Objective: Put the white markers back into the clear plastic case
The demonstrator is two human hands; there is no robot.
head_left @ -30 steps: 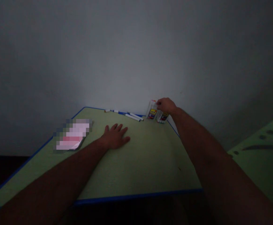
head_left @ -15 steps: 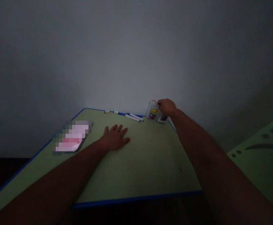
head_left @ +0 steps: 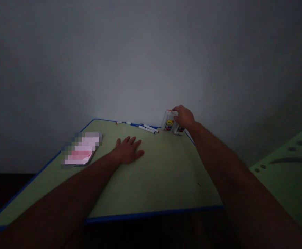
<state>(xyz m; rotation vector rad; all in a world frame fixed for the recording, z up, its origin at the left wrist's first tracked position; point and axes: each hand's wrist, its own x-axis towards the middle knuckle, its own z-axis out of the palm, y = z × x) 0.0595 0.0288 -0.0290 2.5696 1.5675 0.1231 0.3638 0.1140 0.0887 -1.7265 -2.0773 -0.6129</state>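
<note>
My left hand [head_left: 128, 150] lies flat on the pale green tabletop [head_left: 151, 186] with its fingers spread, holding nothing. At the far right corner, my right hand [head_left: 184, 117] is bent around the upper right edge of a clear plastic marker case [head_left: 168, 121]. Its thumb is on the front face and its fingers are over the top. Coloured tips show at the case's top. A second, similar case [head_left: 178, 129] stands just right of it, partly covered by my right hand. Two white markers [head_left: 147, 129] lie left of the cases.
Two small white caps [head_left: 128, 123] lie by the table's blue back edge, against the grey wall [head_left: 140, 69]. On the left is a pink and white booklet-like item [head_left: 84, 149], partly blurred out. Another green surface [head_left: 291, 183] with dark markings is at the right.
My right hand has shifted slightly left and up, its fingers opening from a tight pinch to reach over the left case's top edge. My left hand stays in place. The view shifts slightly.
</note>
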